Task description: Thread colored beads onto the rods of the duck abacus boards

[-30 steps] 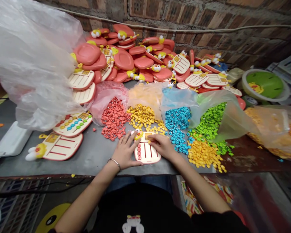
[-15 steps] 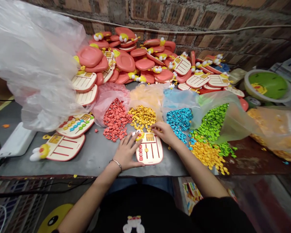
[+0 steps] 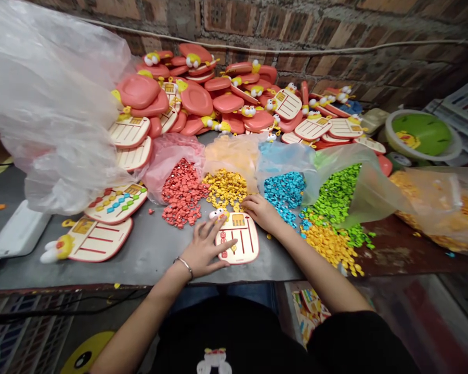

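A cream board with a red rim (image 3: 246,255) and a duck-like head lies flat before me on the grey table. My left hand (image 3: 205,249) is open, its fingers spread over the board's left side, one fingertip by a small yellow bead (image 3: 234,249) on a slot. Several red beads (image 3: 223,244) line the leftmost slot, partly covered by those fingers. Beyond the board's top right corner, my right hand (image 3: 262,212) has its fingers bent together at the edge of the yellow bead pile (image 3: 226,186). Whatever its fingertips hold is hidden.
Red (image 3: 183,195), blue (image 3: 284,189) and green beads (image 3: 340,192) spill from bags behind the board. Loose orange-yellow pieces (image 3: 329,246) lie right. A beaded board (image 3: 117,205) overlaps another board (image 3: 99,240) at left, near a white power bank (image 3: 17,231). Stacked boards (image 3: 228,102) line the brick wall.
My left fingers have stretched further across the board, and the yellow bead has slid down its slot toward me. My right hand stays near the yellow pile. The view has shifted slightly.
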The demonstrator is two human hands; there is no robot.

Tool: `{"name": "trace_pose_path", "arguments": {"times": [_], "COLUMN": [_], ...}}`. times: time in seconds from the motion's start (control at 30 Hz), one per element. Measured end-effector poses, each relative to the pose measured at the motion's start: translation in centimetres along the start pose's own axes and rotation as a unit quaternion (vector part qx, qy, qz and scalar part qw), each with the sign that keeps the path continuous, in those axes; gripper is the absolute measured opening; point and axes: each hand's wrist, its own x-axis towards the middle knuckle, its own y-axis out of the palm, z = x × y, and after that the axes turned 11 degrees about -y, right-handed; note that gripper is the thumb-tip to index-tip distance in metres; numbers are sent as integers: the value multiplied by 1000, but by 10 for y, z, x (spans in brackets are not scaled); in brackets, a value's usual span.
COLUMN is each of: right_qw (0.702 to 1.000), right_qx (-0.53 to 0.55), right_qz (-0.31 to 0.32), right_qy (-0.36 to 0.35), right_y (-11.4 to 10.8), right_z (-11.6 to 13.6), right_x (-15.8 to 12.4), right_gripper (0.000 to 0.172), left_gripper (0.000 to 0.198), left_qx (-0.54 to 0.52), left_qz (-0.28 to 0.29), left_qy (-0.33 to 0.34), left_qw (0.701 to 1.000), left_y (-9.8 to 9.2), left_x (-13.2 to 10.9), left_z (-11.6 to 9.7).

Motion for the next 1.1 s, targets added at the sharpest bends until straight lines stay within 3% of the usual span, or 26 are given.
{"name": "trace_pose_path", "arguments": {"times": [0.1, 0.17, 0.43, 0.57, 0.77, 0.93, 1.1], "right_qw": [1000, 1000, 994, 999, 998, 993, 989], "right_qx": [-2, 17, 82, 38, 20, 102, 124], "right_qz": [14, 12, -59, -21, 37, -20, -55], "right_qy": [13, 17, 49, 17, 36, 59, 51], "right_y": [4, 4, -6, -3, 0, -7, -10], "right_z": [-1, 0, 6, 5, 5, 14, 22], "right_x": [3, 6, 2, 5, 19, 8, -13], "right_gripper": [13, 13, 14, 11, 5, 13, 9], "left_gripper": [53, 59, 88, 87, 87, 87, 87], "left_qx": [-3, -3, 10, 12, 20, 9, 14], "left_qz": [1, -12, -12, -2, 0, 7, 6], "left_qy": [27, 24, -67, -74, -76, -91, -86], "left_qw": [1000, 1000, 998, 997, 997, 996, 996], "left_y": [-2, -2, 3, 3, 1, 1, 2], "left_x": [-1, -1, 0, 1, 1, 1, 1], "left_z": [-2, -1, 2, 1, 0, 0, 1]}}
